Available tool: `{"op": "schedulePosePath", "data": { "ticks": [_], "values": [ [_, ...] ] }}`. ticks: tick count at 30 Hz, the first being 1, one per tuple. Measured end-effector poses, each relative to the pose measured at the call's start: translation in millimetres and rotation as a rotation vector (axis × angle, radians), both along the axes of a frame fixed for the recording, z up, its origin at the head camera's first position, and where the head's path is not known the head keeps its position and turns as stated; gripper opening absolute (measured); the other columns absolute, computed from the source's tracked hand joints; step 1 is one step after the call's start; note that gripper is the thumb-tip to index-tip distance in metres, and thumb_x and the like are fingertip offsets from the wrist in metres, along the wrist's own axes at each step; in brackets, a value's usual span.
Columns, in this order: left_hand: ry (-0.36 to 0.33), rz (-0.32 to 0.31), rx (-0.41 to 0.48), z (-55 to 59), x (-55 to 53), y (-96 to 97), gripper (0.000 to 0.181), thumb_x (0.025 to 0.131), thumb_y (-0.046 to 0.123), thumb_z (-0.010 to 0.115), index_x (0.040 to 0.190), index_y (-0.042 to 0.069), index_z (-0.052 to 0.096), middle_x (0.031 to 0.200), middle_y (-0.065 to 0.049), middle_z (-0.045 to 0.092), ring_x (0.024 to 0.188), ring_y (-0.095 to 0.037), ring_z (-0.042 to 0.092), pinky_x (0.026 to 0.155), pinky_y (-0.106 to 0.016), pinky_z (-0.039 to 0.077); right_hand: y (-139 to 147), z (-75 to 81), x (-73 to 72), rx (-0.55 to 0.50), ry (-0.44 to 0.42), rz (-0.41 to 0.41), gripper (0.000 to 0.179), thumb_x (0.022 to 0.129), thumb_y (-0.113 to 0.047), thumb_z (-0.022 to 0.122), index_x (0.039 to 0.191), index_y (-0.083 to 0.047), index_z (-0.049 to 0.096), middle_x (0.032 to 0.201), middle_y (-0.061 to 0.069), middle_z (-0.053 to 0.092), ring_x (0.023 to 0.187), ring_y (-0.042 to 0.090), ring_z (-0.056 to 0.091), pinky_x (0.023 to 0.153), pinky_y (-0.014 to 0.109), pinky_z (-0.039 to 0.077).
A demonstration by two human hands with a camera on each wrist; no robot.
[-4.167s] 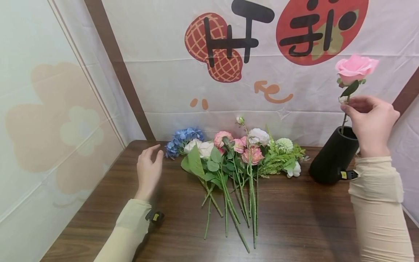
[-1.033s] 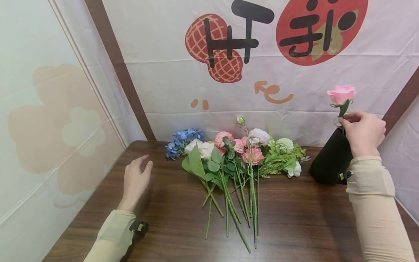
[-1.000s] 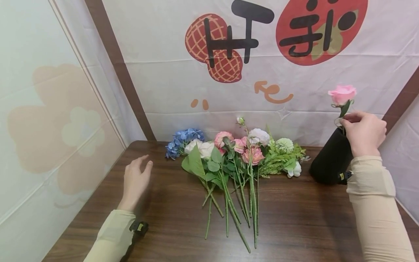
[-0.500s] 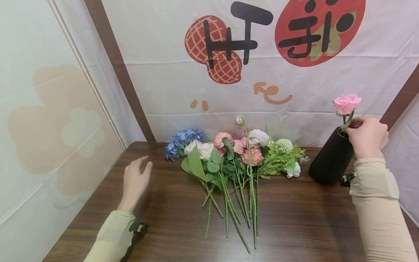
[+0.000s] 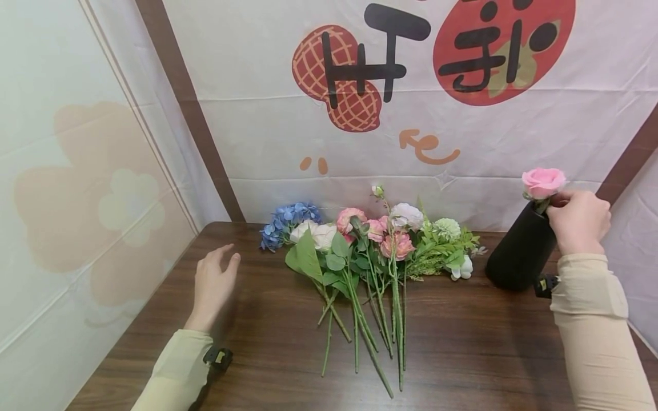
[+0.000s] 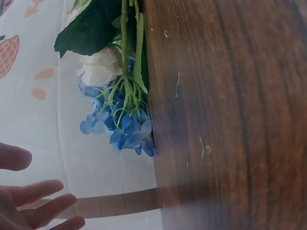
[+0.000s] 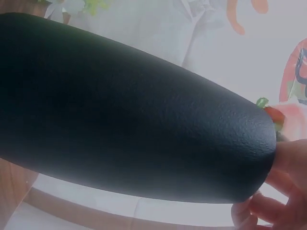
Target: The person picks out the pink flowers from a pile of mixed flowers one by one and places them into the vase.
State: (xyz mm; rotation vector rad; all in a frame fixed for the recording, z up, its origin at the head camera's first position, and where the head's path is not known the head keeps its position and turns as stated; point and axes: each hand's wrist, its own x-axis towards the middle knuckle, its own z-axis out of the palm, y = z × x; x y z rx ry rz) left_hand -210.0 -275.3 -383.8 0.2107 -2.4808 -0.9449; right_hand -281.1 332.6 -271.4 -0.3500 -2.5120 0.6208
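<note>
Pink rose (image 5: pixel 544 182), stem-down in a tapered black vase (image 5: pixel 521 249)

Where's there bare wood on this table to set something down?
Two patches: between the left hand and the flower stems, and between those stems and the right sleeve, in front of the black vase. It's crowded along the back, from the blue hydrangea to the vase.

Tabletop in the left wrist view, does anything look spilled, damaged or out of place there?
A few thin pale marks show on the dark tabletop near the blue flowers. They stand out against the wood; I can't tell whether they're loose threads or scratches.
</note>
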Motion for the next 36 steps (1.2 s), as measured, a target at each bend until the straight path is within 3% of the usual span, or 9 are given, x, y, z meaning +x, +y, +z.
{"op": "schedulePosePath", "data": {
  "ticks": [6, 12, 20, 26, 33, 36],
  "values": [
    [-0.011, 0.003, -0.01, -1.6, -0.8, 0.5, 0.043, 0.097, 0.025, 0.047, 0.132, 0.0, 0.052, 0.136, -0.027, 0.048, 0.125, -0.047, 0.038, 0.104, -0.057, 0.027, 0.8, 3.1, 4.3, 0.016, -0.026, 0.004, 0.034, 0.085, -0.018, 0.05, 0.108, 0.0, 0.067, 0.107, 0.03, 0.062, 0.095, 0.056, 0.048, 0.067, 0.055, 0.036],
    [-0.012, 0.001, -0.008, -1.4, -2.8, 2.0, 0.043, 0.097, 0.026, 0.047, 0.132, 0.0, 0.051, 0.136, -0.027, 0.048, 0.125, -0.046, 0.038, 0.104, -0.057, 0.027, -0.2, 7.2, 8.8, 0.019, 0.011, -0.024, 0.036, 0.084, -0.015, 0.048, 0.111, 0.0, 0.066, 0.109, 0.029, 0.062, 0.097, 0.056, 0.047, 0.068, 0.053, 0.035],
    [0.04, -0.025, 0.014, 4.0, -12.1, 15.8, 0.041, 0.096, 0.023, 0.05, 0.129, 0.0, 0.054, 0.131, -0.025, 0.053, 0.122, -0.044, 0.041, 0.103, -0.053, 0.03, -9.3, 20.1, 15.3, -0.01, 0.026, -0.083, 0.044, 0.09, -0.017, 0.038, 0.124, 0.002, 0.059, 0.113, 0.028, 0.062, 0.107, 0.054, 0.045, 0.074, 0.054, 0.035],
    [0.091, -0.054, 0.06, 10.8, -21.4, 34.8, 0.039, 0.095, 0.022, 0.053, 0.127, 0.001, 0.056, 0.129, -0.023, 0.055, 0.121, -0.041, 0.043, 0.103, -0.05, 0.031, -24.7, 28.7, 25.3, -0.096, 0.146, -0.12, 0.046, 0.096, -0.028, 0.036, 0.127, -0.001, 0.057, 0.12, 0.024, 0.061, 0.114, 0.049, 0.046, 0.088, 0.055, 0.033],
    [0.124, -0.062, 0.079, 17.4, -33.4, 59.0, 0.037, 0.092, 0.02, 0.057, 0.124, 0.002, 0.059, 0.119, -0.022, 0.059, 0.111, -0.039, 0.048, 0.094, -0.048, 0.036, -47.5, 34.3, 34.2, -0.101, 0.31, -0.116, 0.045, 0.095, -0.035, 0.041, 0.12, -0.006, 0.064, 0.114, 0.019, 0.067, 0.105, 0.04, 0.057, 0.078, 0.047, 0.034],
    [0.132, -0.064, 0.094, 19.7, -37.0, 68.1, 0.036, 0.091, 0.021, 0.058, 0.123, 0.003, 0.06, 0.118, -0.021, 0.06, 0.111, -0.039, 0.048, 0.093, -0.048, 0.037, -58.4, 33.5, 36.5, -0.093, 0.384, -0.083, 0.044, 0.095, -0.036, 0.044, 0.118, -0.006, 0.065, 0.109, 0.02, 0.068, 0.102, 0.042, 0.058, 0.082, 0.051, 0.036]
  ]
}}
